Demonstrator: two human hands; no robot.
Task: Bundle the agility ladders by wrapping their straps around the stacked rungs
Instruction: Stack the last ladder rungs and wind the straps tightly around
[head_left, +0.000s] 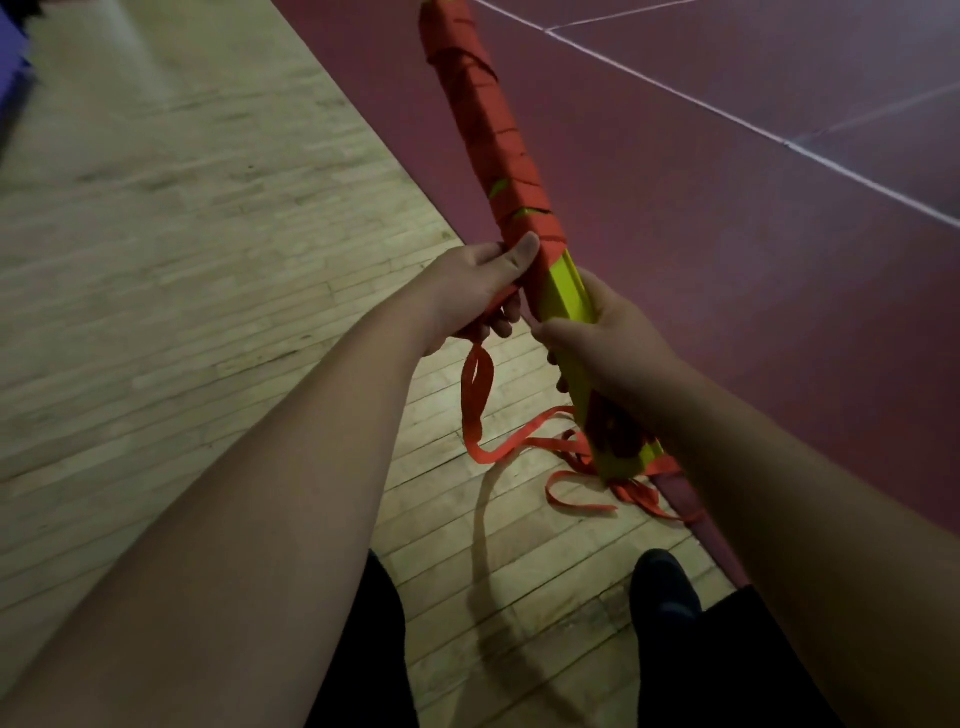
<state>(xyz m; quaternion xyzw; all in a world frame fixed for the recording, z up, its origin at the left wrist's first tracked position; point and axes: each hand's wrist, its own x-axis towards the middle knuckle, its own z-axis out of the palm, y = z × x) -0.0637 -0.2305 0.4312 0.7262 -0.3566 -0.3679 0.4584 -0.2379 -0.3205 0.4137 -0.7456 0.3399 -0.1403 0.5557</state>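
A stack of yellow-green ladder rungs (566, 296) runs from the middle of the view up to the top edge, tilted left. Red strap (488, 119) is wound tightly round its upper part. My left hand (478, 291) grips the strap where the winding ends, thumb pressed against the bundle. My right hand (608, 348) holds the bare rungs just below. Loose strap (478, 395) hangs from my left hand in a loop and trails across the floor. More loose strap (623, 493) lies tangled at the bundle's lower end, which sits near the floor.
Pale wooden floorboards (182, 260) cover the left and centre. A dark red court surface (727, 208) with white lines fills the right. My dark shoe (665, 587) and dark trouser legs sit at the bottom. A blurred blue object (13, 57) is at the top left corner.
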